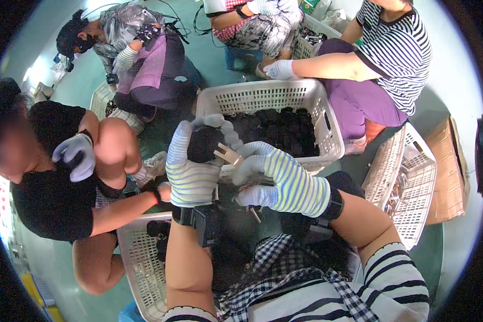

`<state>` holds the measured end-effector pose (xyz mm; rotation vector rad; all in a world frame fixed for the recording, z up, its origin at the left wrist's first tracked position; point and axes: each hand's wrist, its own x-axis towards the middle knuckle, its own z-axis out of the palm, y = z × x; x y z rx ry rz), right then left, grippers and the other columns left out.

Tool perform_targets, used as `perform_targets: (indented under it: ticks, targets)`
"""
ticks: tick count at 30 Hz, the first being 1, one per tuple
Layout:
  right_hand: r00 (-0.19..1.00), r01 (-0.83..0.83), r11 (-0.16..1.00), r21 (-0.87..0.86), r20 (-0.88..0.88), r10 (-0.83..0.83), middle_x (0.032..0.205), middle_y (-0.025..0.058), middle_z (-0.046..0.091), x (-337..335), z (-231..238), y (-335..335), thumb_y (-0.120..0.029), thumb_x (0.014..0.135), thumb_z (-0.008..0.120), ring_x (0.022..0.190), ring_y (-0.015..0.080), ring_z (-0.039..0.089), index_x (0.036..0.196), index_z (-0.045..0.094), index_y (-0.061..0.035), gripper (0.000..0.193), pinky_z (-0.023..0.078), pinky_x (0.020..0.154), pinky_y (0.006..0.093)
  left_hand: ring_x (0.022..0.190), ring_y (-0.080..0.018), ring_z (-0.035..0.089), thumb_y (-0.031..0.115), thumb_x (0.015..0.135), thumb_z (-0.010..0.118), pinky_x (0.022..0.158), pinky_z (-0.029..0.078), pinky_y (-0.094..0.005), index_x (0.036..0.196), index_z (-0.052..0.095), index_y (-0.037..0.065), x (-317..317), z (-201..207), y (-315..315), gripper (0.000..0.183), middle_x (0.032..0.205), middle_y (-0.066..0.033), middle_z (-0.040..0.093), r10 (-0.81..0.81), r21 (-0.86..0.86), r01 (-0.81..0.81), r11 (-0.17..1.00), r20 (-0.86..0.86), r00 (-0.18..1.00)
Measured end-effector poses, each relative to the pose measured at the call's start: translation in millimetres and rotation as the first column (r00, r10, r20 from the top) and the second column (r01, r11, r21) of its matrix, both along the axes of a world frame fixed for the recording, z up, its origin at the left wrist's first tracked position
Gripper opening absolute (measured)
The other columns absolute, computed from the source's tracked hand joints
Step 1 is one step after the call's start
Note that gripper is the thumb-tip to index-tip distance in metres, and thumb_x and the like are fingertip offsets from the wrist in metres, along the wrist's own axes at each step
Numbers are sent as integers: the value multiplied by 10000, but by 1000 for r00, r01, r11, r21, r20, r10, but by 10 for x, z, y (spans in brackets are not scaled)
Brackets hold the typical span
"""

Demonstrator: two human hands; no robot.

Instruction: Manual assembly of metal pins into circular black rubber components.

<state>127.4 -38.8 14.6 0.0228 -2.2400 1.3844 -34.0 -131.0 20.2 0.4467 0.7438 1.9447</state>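
Both my hands wear striped work gloves with grey fingers and are raised close together in front of me. My left hand (194, 169) curls its thumb and fingers around a black round piece (203, 144); its fingers hide part of it. To the right, my right hand (279, 180) pinches a small beige two-pronged piece (228, 155), its prongs pointing at the black piece. I cannot tell whether the two pieces touch. Below my right fingers, small thin metal-looking bits (255, 214) show, too small to name. Beyond my hands stands a white crate (263, 92) with many black round pieces (284, 129) inside.
Close on my left, a white perforated crate (139, 263) holds dark pieces. At right lean another white crate (413, 185) with small shiny parts and a cardboard box (448, 172). Several people sit around; a gloved co-worker's hand (75, 155) is at left, another (280, 70) beyond the middle crate.
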Motion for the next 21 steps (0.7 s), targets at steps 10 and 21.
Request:
perform_targets:
  ticks: [10, 21]
  targets:
    - [990, -13, 989, -146, 134, 33, 980, 195, 581, -39, -59, -86, -348, 838, 672, 929, 337, 599, 991, 622, 9, 392, 477, 827, 382, 882, -266, 628, 433, 867, 571, 817, 517, -416, 1015, 619, 0, 2, -12, 43, 460, 1009, -160, 648, 37, -92, -42, 995, -54, 998]
    - [940, 158, 909, -386, 340, -19, 642, 129, 623, -66, -33, -122, -412, 882, 599, 618, 120, 585, 849, 686, 30, 451, 467, 588, 320, 860, -265, 619, 601, 910, 374, 854, 481, -401, 911, 649, -6, 78, -87, 40, 667, 914, -155, 659, -50, -144, 27, 989, -160, 986]
